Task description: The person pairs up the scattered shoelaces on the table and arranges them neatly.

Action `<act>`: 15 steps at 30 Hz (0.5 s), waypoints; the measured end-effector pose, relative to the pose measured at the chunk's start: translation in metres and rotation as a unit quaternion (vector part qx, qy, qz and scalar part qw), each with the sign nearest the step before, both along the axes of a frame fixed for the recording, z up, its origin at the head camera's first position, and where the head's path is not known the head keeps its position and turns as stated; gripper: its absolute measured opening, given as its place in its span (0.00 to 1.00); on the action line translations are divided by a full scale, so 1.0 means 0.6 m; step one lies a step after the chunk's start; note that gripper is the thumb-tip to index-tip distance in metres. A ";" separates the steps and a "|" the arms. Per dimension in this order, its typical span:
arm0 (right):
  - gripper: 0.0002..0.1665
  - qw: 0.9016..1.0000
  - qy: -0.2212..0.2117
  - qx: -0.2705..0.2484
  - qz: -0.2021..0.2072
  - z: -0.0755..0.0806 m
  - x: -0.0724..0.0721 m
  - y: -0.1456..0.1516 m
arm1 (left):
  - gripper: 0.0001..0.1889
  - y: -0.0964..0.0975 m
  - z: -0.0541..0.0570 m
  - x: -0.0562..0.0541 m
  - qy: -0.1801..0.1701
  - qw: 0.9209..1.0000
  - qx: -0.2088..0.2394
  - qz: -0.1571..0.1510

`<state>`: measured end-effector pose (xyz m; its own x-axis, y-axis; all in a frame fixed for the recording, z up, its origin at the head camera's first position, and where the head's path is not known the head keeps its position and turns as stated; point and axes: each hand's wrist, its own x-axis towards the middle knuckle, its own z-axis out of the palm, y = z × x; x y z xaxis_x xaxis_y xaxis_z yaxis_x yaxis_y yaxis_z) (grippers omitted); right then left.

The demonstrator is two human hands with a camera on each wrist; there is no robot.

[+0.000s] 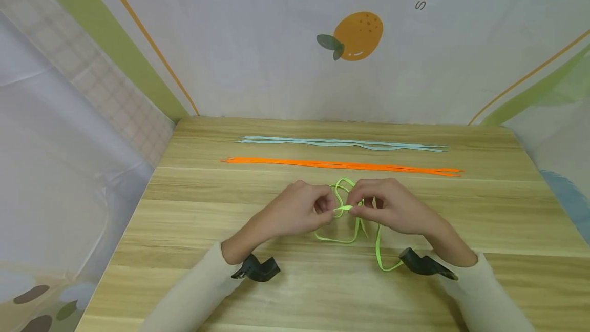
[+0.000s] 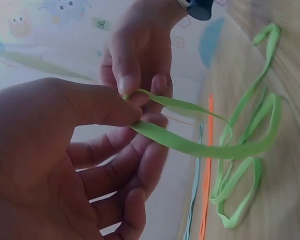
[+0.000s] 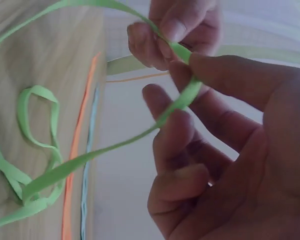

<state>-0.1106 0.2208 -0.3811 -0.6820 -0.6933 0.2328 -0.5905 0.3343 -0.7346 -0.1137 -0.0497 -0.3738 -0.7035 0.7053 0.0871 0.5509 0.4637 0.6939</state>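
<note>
A flat lime-green shoelace (image 1: 343, 208) stretches between both hands, a little above the table. My left hand (image 1: 301, 208) pinches it between thumb and forefinger. Close by on the right, my right hand (image 1: 392, 206) pinches the same shoelace, its thumb (image 3: 230, 70) pressing it against the forefinger. The other fingers of both hands are loosely bent. In the left wrist view the rest of the green shoelace (image 2: 240, 150) hangs from the fingers and lies in loose loops on the wood. Part of it is hidden behind the hands in the head view.
Orange shoelaces (image 1: 322, 164) lie stretched out across the wooden table (image 1: 193, 219) beyond the hands. Farther back, light-blue shoelaces (image 1: 341, 142) run nearly parallel to them. A white printed curtain (image 1: 258, 65) hangs behind the table's far edge.
</note>
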 end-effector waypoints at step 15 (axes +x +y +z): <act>0.21 0.997 -0.030 -0.051 -0.038 0.052 0.015 0.052 | 0.02 -0.032 0.042 0.003 -0.055 0.995 0.083 -0.021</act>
<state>-0.1019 0.2517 -0.3499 -0.7471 -0.6131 0.2567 -0.5195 0.2976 -0.8010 -0.1116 -0.0692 -0.3485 -0.6853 0.7166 0.1295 0.4838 0.3151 0.8165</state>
